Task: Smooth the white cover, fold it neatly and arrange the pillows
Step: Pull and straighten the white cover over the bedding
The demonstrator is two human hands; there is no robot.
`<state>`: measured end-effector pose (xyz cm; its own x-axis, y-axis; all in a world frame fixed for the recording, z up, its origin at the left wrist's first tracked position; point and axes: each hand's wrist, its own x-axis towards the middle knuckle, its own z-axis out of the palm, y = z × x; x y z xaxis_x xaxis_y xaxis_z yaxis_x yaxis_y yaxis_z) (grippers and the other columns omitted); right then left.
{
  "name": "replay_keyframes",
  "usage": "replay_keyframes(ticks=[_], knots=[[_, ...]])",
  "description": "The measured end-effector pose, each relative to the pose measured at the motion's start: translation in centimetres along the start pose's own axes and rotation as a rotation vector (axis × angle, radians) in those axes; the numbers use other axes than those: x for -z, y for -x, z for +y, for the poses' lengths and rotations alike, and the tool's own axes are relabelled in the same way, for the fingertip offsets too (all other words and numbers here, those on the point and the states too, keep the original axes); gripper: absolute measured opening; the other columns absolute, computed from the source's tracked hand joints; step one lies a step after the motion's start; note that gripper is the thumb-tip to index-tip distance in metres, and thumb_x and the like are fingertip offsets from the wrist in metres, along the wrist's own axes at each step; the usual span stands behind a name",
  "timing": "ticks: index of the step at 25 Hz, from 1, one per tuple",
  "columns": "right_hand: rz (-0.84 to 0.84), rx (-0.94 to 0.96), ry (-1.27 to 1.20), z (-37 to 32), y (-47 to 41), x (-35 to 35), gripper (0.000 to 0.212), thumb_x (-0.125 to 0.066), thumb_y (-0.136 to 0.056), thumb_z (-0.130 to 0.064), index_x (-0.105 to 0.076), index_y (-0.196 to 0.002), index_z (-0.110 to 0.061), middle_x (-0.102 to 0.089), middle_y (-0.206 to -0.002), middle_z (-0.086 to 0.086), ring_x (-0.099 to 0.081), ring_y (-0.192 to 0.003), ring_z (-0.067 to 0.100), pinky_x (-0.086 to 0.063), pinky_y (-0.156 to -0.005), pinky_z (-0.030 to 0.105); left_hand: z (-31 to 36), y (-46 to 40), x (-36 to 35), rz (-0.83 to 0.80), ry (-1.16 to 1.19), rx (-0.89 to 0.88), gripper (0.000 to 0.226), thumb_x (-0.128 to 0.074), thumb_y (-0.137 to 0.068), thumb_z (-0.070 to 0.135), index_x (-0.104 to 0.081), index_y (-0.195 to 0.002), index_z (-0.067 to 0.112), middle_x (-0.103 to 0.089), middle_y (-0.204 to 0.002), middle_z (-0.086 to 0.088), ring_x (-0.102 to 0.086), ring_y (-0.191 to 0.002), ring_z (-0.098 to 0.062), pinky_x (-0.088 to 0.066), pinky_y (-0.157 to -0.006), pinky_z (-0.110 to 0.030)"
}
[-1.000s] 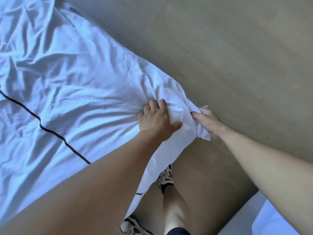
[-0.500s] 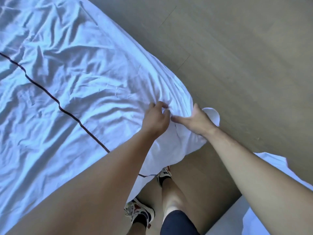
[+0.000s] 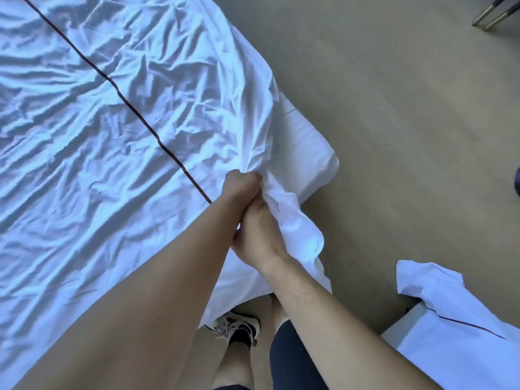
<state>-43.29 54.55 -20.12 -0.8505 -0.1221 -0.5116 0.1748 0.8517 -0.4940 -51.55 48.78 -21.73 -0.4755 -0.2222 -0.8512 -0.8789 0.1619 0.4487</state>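
Gripping white cover (image 3: 135,114), hands (image 3: 247,212) hide sneaker (image 3: 239,330).

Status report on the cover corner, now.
Left hand and right hand both grip the white cover corner. Cover badly wrinkled, unfolded. Nothing blocking.

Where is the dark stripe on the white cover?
In the head view the dark stripe runs slantwise across the white cover on the bed, from the upper left down to the left hand near the bed's corner.
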Motion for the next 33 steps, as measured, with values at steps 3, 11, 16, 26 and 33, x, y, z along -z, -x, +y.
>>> replay_keyframes(ticks=[3, 11, 16, 26, 33], knots=[[-0.044, -0.034, -0.421, -1.6, 3.5, -1.0, 0.041, -0.063, -0.089, -0.027, -0.055, -0.129, -0.017, -0.068, -0.113, 0.000, -0.064, -0.101, 0.016, -0.053, -0.086, 0.032, -3.5, 0.1, 3.6, 0.146, 0.094, -0.006, 0.013, -0.055, -0.091, 0.019, -0.066, -0.092, 0.010, -0.072, -0.095, -0.013, -0.067, -0.086, -0.030, -0.051, -0.072, -0.033], [-0.042, -0.354, -0.505, 0.4, -4.7, 2.6, 0.026, -0.060, -0.090, -0.042, -0.066, -0.087, -0.017, -0.062, -0.085, 0.001, -0.059, -0.086, 0.023, -0.054, -0.084, 0.041, -11.0, 2.7, 6.4, 0.511, -0.074, -0.029, 0.024, -0.041, -0.103, 0.030, -0.045, -0.113, 0.008, -0.057, -0.110, -0.013, -0.059, -0.099, -0.037, -0.049, -0.082, -0.043], [-0.237, -0.244, -0.313, -5.3, -10.8, 0.9, 0.070, -0.072, -0.078, -0.065, -0.056, -0.115, -0.007, -0.061, -0.111, 0.009, -0.064, -0.098, 0.028, -0.054, -0.087, 0.042, -11.6, 3.3, 3.8, 0.431, -0.038, 0.093, 0.063, -0.046, -0.096, 0.050, -0.042, -0.141, 0.006, -0.050, -0.136, -0.013, -0.051, -0.125, -0.036, -0.043, -0.103, -0.050], [0.044, -0.296, -0.164, -11.1, -9.3, -2.7, 0.058, -0.063, -0.082, -0.028, -0.033, -0.129, -0.012, -0.061, -0.125, 0.010, -0.059, -0.103, 0.034, -0.052, -0.092, 0.041, -11.9, 3.5, 9.9, 0.105, 0.052, -0.257, 0.027, -0.047, -0.095, 0.041, -0.062, -0.105, 0.020, -0.069, -0.103, -0.001, -0.062, -0.098, -0.027, -0.051, -0.077, -0.039], [0.126, 0.087, -0.230, -28.0, 3.0, -14.0, 0.060, -0.056, -0.087, -0.027, -0.035, -0.142, -0.022, -0.066, -0.118, 0.012, -0.060, -0.100, 0.037, -0.039, -0.079, 0.032, -23.5, 10.8, 28.5, -0.011, 0.601, -0.452, 0.024, -0.055, -0.102, 0.027, -0.068, -0.118, 0.017, -0.076, -0.112, -0.006, -0.073, -0.103, -0.022, -0.057, -0.094, -0.040]])
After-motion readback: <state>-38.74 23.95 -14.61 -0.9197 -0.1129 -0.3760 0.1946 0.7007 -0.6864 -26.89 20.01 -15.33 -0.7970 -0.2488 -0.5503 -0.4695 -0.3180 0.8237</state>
